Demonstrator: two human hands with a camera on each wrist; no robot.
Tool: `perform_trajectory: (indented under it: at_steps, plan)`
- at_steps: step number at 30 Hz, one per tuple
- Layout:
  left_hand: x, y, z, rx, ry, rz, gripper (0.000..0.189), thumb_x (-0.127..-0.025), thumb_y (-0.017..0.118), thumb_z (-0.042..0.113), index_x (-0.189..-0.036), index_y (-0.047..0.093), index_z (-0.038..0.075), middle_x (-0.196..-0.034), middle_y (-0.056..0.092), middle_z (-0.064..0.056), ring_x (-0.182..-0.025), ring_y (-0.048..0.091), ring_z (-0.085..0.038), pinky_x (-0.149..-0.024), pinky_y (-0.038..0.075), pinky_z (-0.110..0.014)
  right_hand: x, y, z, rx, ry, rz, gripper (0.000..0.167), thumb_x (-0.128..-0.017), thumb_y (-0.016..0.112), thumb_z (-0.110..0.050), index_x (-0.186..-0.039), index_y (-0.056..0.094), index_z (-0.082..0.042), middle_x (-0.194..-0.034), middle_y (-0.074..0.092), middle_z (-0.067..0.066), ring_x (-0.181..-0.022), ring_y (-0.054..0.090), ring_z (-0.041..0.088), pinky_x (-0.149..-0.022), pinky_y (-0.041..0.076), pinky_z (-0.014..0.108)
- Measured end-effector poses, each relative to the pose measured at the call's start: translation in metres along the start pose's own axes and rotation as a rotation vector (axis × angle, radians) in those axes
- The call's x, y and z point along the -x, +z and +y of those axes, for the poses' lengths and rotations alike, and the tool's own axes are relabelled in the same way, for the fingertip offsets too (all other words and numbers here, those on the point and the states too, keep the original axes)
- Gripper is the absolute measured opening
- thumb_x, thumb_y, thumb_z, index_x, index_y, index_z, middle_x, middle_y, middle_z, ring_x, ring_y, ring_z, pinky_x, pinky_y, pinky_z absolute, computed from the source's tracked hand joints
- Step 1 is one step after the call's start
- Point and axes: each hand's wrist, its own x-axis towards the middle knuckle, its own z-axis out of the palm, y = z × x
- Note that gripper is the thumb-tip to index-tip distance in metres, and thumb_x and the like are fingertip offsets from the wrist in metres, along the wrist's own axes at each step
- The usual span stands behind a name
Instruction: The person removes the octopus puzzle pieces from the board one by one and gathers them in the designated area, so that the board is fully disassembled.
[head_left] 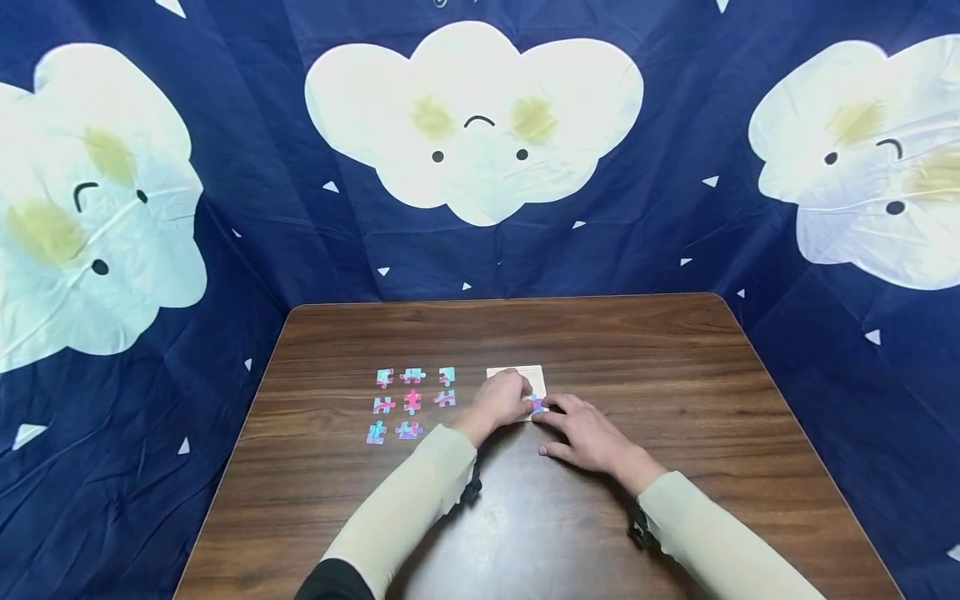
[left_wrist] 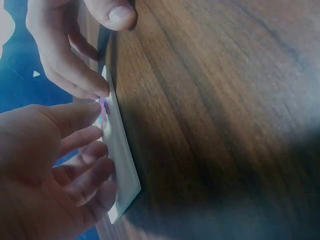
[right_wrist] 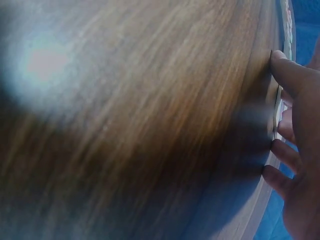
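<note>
A purple-and-blue jigsaw puzzle piece [head_left: 537, 404] lies at the right side of a pale, shallow puzzle board [head_left: 534, 375]. My left hand [head_left: 504, 398] reaches over the board and holds this piece with thumb and fingers; in the left wrist view its other fingers [left_wrist: 90, 175] curl over the board. From the right comes my right hand [head_left: 588, 433], fingertips touching the piece and the board's edge, fingers fairly straight. Its thumb [right_wrist: 280, 62] rests on the table in the right wrist view. The hands cover part of the board.
Several loose puzzle pieces [head_left: 412, 402], pink, blue and purple, lie spread in rows left of the board. The brown wooden table [head_left: 637, 342] has rounded far corners. A dark blue cloth [head_left: 675, 233] with white clouds hangs behind and beside it.
</note>
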Motion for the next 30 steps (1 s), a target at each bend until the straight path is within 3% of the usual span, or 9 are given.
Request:
perform_trajectory:
  at_steps: [6, 17, 25, 30]
  plan:
    - [0.000, 0.001, 0.002, -0.003, -0.010, 0.001, 0.020, -0.088, 0.077, 0.026, -0.103, 0.079, 0.014, -0.105, 0.073, -0.002, -0.101, 0.068, -0.018, -0.091, 0.054, -0.035, 0.001, -0.001, -0.001, -0.025, 0.030, -0.031, 0.053, -0.089, 0.078, -0.044, -0.135, 0.068, -0.020, -0.143, 0.055, 0.013, -0.131, 0.054, 0.032, -0.107, 0.045, 0.054]
    - [-0.002, 0.008, 0.002, -0.003, -0.019, 0.022, 0.016, -0.088, 0.078, 0.028, -0.098, 0.077, 0.016, -0.100, 0.069, -0.001, -0.095, 0.067, -0.019, -0.086, 0.054, -0.035, 0.002, -0.002, -0.001, -0.044, 0.042, -0.010, 0.052, -0.087, 0.080, -0.045, -0.133, 0.070, -0.022, -0.141, 0.055, 0.014, -0.125, 0.057, 0.034, -0.101, 0.048, 0.054]
    - [-0.001, 0.008, 0.005, 0.064, -0.043, 0.033, 0.017, -0.088, 0.079, 0.025, -0.096, 0.071, 0.013, -0.097, 0.067, -0.002, -0.092, 0.064, -0.018, -0.085, 0.053, -0.035, 0.002, -0.003, 0.001, -0.033, 0.039, -0.030, 0.053, -0.088, 0.079, -0.046, -0.135, 0.069, -0.023, -0.142, 0.055, 0.013, -0.127, 0.057, 0.032, -0.102, 0.048, 0.053]
    - [-0.002, 0.010, 0.003, 0.107, -0.042, 0.049, 0.016, -0.087, 0.079, 0.021, -0.096, 0.069, 0.012, -0.088, 0.064, 0.003, -0.082, 0.060, -0.014, -0.078, 0.051, -0.032, 0.003, -0.003, 0.001, -0.043, 0.036, -0.032, 0.053, -0.089, 0.078, -0.045, -0.135, 0.069, -0.023, -0.142, 0.055, 0.013, -0.128, 0.056, 0.033, -0.103, 0.047, 0.053]
